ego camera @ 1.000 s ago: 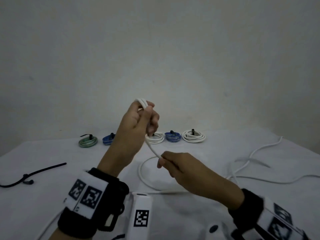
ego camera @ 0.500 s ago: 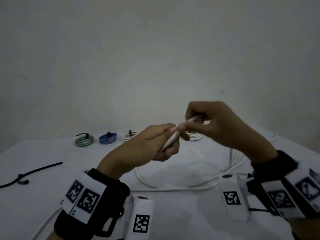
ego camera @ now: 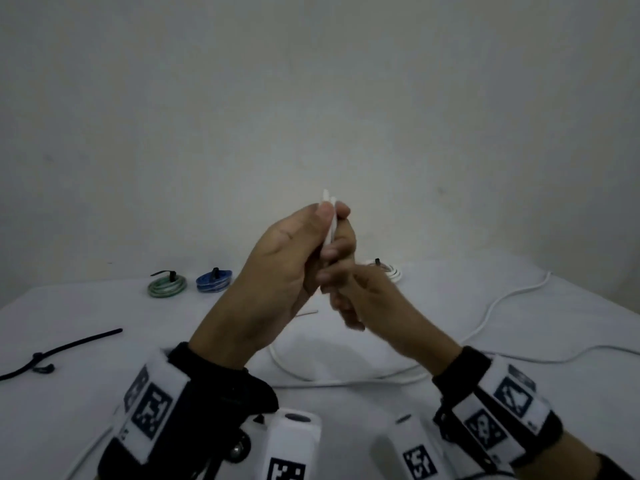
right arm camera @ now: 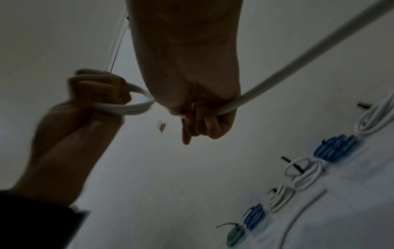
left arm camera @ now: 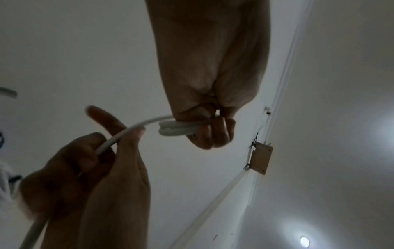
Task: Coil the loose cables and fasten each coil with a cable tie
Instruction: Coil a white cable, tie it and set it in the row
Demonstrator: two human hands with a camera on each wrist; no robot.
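The long white round cable (ego camera: 329, 230) was up in the air between both hands, only a few small loops wound. The left hand (ego camera: 277, 271) clenched those loops; the right hand (ego camera: 353, 292) gripped the feeding strand. Most of it trailed loose over the white table (ego camera: 519, 410). Five tied coils (right arm camera: 302, 175) sat at the back; a black cable tie (ego camera: 62, 351) waited nearby.

A white-covered table (ego camera: 519, 427) carries everything. Along its far edge lie tied coils: a green coil (ego camera: 167, 286), a blue coil (ego camera: 213, 282) and a white coil (ego camera: 389, 270) (others are hidden behind the hands). A black cable tie (ego camera: 52, 355) lies at the left, and the loose white cable (ego camera: 485, 317) trails across the right side.
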